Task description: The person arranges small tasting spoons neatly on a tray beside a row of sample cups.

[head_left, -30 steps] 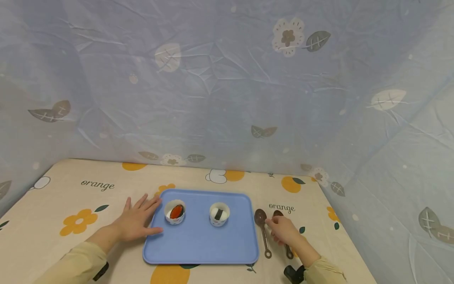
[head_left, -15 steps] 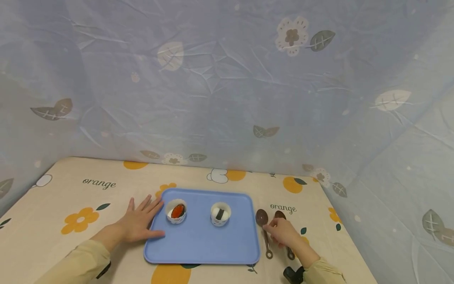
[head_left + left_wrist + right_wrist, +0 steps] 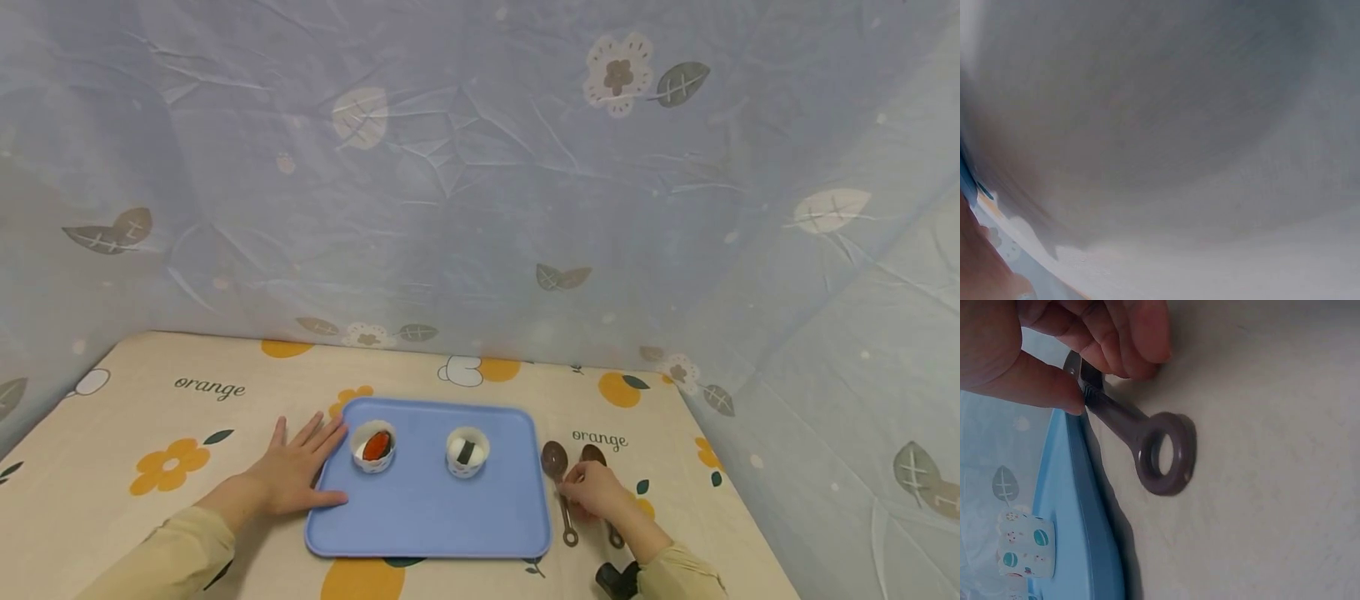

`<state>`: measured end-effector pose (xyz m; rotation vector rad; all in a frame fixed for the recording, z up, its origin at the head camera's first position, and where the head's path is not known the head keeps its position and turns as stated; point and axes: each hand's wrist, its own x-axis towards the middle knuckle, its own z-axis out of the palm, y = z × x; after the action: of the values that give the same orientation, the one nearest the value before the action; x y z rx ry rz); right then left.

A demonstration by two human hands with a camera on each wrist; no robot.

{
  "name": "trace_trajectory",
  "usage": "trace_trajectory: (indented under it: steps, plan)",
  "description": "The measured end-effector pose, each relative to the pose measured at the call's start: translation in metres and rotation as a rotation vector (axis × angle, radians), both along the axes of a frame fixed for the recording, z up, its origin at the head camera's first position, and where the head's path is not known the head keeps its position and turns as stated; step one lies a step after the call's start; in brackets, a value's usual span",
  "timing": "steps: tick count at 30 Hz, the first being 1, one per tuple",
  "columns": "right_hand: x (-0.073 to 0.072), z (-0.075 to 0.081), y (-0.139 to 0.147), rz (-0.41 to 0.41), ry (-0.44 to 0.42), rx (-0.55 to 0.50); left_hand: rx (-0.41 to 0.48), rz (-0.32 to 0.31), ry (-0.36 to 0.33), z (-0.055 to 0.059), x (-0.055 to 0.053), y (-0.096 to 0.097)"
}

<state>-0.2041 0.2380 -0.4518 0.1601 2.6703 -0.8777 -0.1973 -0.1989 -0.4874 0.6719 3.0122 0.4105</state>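
In the head view my left hand point(image 3: 288, 477) lies with spread fingers over the left rim of a blue tray point(image 3: 435, 525). My right hand point(image 3: 597, 489), to the right of the tray, pinches the handle of a brown spoon point(image 3: 554, 458) between thumb and fingers. The right wrist view shows that spoon's ring-ended handle point(image 3: 1119, 422) low over the cloth; whether it touches is hard to tell. A second brown spoon point(image 3: 592, 454) lies partly hidden under the right hand. Two small white cups stand on the tray: the left cup point(image 3: 366, 463) and the right cup point(image 3: 467, 472).
The left cup contains a red-topped sushi piece point(image 3: 377, 446); the right one has a white piece with a black band point(image 3: 466, 452). A cream patterned cloth point(image 3: 247, 354) covers the table, with a pale blue curtain point(image 3: 450, 208) behind. The left wrist view is mostly blurred.
My right hand has shifted slightly left and toward me, from beside the left spoon onto its handle. My left hand stays on the tray rim.
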Motion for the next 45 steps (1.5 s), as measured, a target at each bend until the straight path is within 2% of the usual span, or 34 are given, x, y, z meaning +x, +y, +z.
trace_trajectory:
  steps: [4,10,15,18,34,45]
  plan:
    - [-0.001,-0.001,-0.001,-0.007,-0.016,-0.022,0.004,-0.009,0.012,0.002,0.000,0.000]
    - [0.000,-0.005,-0.002,-0.005,-0.019,-0.029,-0.003,-0.033,0.049,-0.002,-0.001,0.001]
    - [0.000,-0.006,-0.003,-0.010,-0.010,-0.057,-0.017,-0.023,0.035,-0.005,-0.002,0.001]
    - [0.000,-0.006,-0.003,-0.026,-0.020,-0.093,-0.028,-0.008,0.011,-0.005,-0.002,0.002]
    - [-0.002,-0.012,0.001,-0.072,-0.099,-0.294,-0.031,-0.012,0.026,-0.008,-0.002,0.000]
    - [-0.004,-0.008,0.006,-0.023,-0.140,-0.347,-0.043,-0.024,0.021,0.006,0.003,0.002]
